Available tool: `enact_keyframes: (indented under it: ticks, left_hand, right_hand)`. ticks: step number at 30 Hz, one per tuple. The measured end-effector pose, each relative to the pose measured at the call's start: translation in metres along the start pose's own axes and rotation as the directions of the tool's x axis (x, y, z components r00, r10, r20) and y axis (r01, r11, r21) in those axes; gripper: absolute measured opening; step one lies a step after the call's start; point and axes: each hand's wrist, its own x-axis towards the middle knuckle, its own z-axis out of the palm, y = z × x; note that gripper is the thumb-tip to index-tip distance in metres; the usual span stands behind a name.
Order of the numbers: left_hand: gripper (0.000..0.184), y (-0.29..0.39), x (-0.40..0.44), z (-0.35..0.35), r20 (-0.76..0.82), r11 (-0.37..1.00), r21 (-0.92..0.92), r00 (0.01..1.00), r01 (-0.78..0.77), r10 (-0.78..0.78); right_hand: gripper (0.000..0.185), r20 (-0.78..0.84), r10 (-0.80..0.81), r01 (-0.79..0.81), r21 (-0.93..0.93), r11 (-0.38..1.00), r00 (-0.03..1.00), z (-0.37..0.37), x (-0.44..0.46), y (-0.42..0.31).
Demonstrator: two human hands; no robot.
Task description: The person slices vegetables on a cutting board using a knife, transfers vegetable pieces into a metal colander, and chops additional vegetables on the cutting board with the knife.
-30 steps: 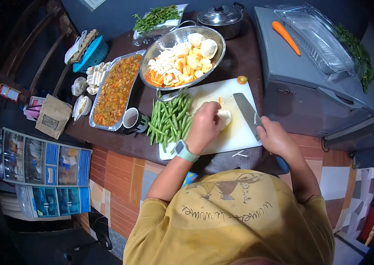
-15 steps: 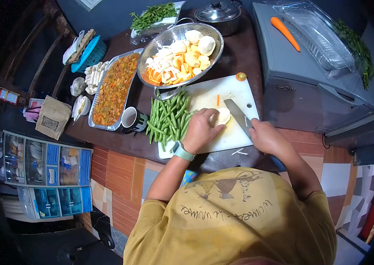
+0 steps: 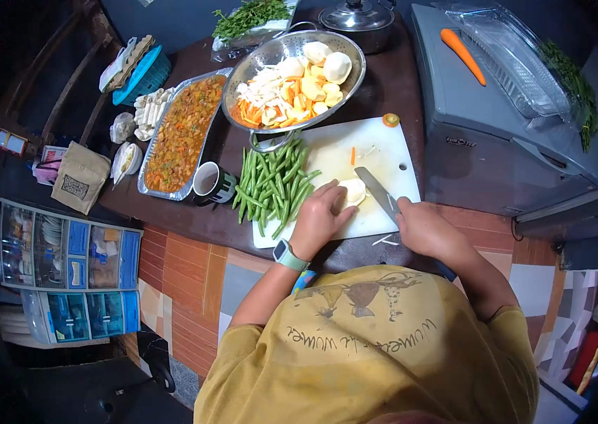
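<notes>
My left hand (image 3: 319, 218) is closed on a pale peeled potato (image 3: 354, 191), pressing it to the white cutting board (image 3: 380, 145). Part of the potato is hidden under my fingers. In my right hand (image 3: 428, 230) is a kitchen knife (image 3: 377, 189), gripped by the handle. Its blade lies just right of the potato, pointing away from me. A thin carrot stick (image 3: 353, 156) and pale slivers are on the board beyond the blade. Green beans (image 3: 274, 184) are piled over the board's left side, and a carrot end (image 3: 391, 120) sits at its far corner.
Behind the board stands a metal colander (image 3: 235, 78) of cut vegetables. Leftward are a foil tray (image 3: 145, 185) of cooked food and a cup (image 3: 207, 180). A lidded pot (image 3: 358, 20) is at the back. On the grey freezer (image 3: 447, 106) lie a carrot (image 3: 463, 56) and plastic trays (image 3: 504, 60).
The view has shifted slightly. The knife has turned a little, with its tip now nearer the potato. My left hand keeps its hold on the potato.
</notes>
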Motion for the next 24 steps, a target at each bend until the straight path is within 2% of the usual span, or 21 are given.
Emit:
enact_keyframes:
  ticks: [3,5,9,11,15,18,21,23,24]
  left_hand:
    - [0.037,0.003,0.0,-0.002,-0.025,1.0,-0.002,0.999,-0.025,0.025]
    - [0.037,0.014,0.003,-0.008,0.106,0.993,0.045,0.988,0.111,-0.116]
    - [0.036,0.018,0.0,-0.005,0.095,0.988,0.093,0.986,0.127,-0.136]
    - [0.031,0.015,0.002,0.001,-0.087,0.994,0.078,0.993,-0.075,0.081]
    - [0.024,0.012,0.007,0.005,-0.054,0.997,0.013,0.995,-0.083,0.083]
    - [0.018,0.013,0.009,0.003,-0.004,1.0,-0.016,1.0,-0.023,0.023]
    - [0.016,0.013,0.012,0.002,0.017,0.999,0.031,0.999,0.044,-0.044]
    - [0.017,0.008,0.015,0.004,0.005,0.998,0.005,0.998,-0.065,0.065]
    - [0.017,0.006,0.017,0.004,0.005,0.998,0.003,0.998,-0.062,0.062]
  right_hand:
    - [0.019,0.019,0.011,-0.01,-0.031,0.999,1.0,0.001,0.0,-0.003]
    - [0.018,0.024,0.009,-0.008,-0.044,0.999,1.0,0.001,0.0,-0.003]
    - [0.018,0.054,0.036,-0.033,-0.052,0.998,0.998,-0.001,-0.005,-0.009]
    - [0.017,0.034,0.007,-0.006,-0.046,0.999,0.999,0.0,-0.004,-0.007]
    - [0.017,0.057,0.022,-0.018,-0.065,0.998,0.998,-0.002,-0.004,-0.011]
    - [0.017,0.089,0.053,-0.048,-0.063,0.997,0.995,-0.003,-0.004,-0.014]
    - [0.017,0.088,0.07,-0.064,-0.069,0.996,0.994,-0.002,-0.003,-0.013]
    - [0.017,0.074,0.06,-0.054,-0.078,0.995,0.995,-0.004,-0.004,-0.013]
    - [0.017,0.076,0.061,-0.055,-0.079,0.995,0.995,-0.003,-0.004,-0.01]
